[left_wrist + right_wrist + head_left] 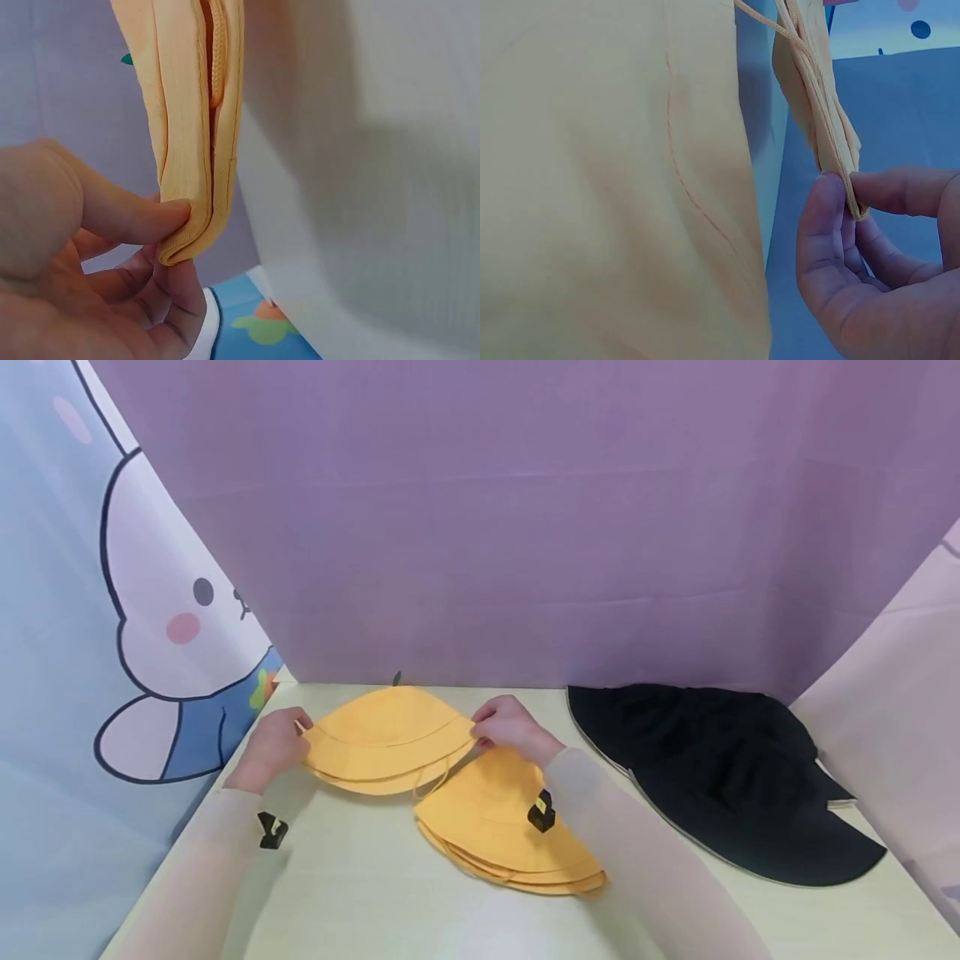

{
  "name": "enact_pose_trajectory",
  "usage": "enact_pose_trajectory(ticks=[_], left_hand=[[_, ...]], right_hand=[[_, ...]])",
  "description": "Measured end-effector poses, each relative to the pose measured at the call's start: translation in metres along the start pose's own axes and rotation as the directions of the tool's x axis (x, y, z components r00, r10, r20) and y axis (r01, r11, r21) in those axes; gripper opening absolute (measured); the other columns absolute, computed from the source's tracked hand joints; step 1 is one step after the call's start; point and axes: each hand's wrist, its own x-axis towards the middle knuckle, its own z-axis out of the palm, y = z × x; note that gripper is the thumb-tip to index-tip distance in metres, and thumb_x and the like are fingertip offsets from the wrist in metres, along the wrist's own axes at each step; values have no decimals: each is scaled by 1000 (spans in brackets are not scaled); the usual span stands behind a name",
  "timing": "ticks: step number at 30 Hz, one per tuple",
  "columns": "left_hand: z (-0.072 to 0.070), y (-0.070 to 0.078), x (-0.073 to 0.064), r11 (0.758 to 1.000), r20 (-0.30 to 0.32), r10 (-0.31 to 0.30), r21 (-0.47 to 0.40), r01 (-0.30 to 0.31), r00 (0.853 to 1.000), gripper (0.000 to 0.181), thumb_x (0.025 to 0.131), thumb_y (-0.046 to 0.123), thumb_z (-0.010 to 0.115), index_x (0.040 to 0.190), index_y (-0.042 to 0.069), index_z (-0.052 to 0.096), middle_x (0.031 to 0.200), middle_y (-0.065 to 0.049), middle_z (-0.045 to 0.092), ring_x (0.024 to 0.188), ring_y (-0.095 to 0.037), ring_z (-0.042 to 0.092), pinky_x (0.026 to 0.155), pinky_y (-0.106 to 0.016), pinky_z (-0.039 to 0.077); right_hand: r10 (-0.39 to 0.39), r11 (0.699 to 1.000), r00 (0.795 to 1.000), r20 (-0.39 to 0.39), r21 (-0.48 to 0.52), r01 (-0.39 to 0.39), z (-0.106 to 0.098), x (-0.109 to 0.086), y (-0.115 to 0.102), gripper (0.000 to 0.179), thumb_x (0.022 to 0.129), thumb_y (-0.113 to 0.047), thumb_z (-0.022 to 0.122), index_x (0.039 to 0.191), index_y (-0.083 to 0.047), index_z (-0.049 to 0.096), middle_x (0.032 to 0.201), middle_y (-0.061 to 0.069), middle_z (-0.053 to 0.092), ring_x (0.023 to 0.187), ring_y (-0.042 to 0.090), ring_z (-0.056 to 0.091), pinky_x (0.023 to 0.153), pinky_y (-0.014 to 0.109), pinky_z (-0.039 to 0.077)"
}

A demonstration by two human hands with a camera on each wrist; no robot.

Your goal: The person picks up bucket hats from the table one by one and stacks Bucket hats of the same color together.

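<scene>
A yellow bucket hat [390, 735], folded flat with a small green leaf on top, is held up at its two ends. My left hand [276, 745] pinches its left brim corner; in the left wrist view thumb and fingers grip the folded brim [187, 217], and a cord shows inside the fold. At the other corner my right hand [513, 727] pinches the brim [840, 165], from which a thin cord hangs. Just below my right hand and forearm lies a stack of folded yellow hats [502, 827], partly covered by the sleeve.
Black hats [705, 777], folded with pale edges, lie on the right side of the pale table [352, 877]. A purple curtain [487, 527] hangs behind the table. On the left is a blue cloth with a cartoon figure [172, 610].
</scene>
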Motion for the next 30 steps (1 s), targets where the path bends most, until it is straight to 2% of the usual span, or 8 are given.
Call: enact_pose_trajectory(ticks=[8,17,24,30], left_hand=[[-2,22,-1,998,-7,55,-27,-55,998,34,82,-4,53,115,-10,61,104,-29,62,85,-35,58,70,-42,52],[7,41,1,994,-10,104,-35,-104,995,34,81,-6,52,114,-9,63,100,-25,63,83,-34,59,69,-43,52],[13,54,1,979,-18,186,-77,-187,982,26,84,-6,56,108,-5,65,95,-19,63,83,-31,58,72,-44,51],[20,64,-4,962,-38,244,-114,-247,969,23,84,-5,59,105,-5,66,91,-16,63,82,-29,58,72,-43,50]], right_hand=[[9,1000,1000,-22,24,-9,-19,-10,8,23,89,7,68,111,10,63,98,18,65,77,25,71,79,41,60],[23,999,1000,-15,38,-22,-42,-28,17,21,89,6,68,108,10,63,96,17,65,76,23,69,77,38,60],[7,1000,1000,-21,15,-7,-62,-38,29,21,88,5,68,107,11,63,93,16,65,76,24,69,79,42,60],[-8,1000,1000,-30,-29,7,-74,-51,34,20,87,5,69,105,11,62,89,16,66,74,21,69,74,38,60]])
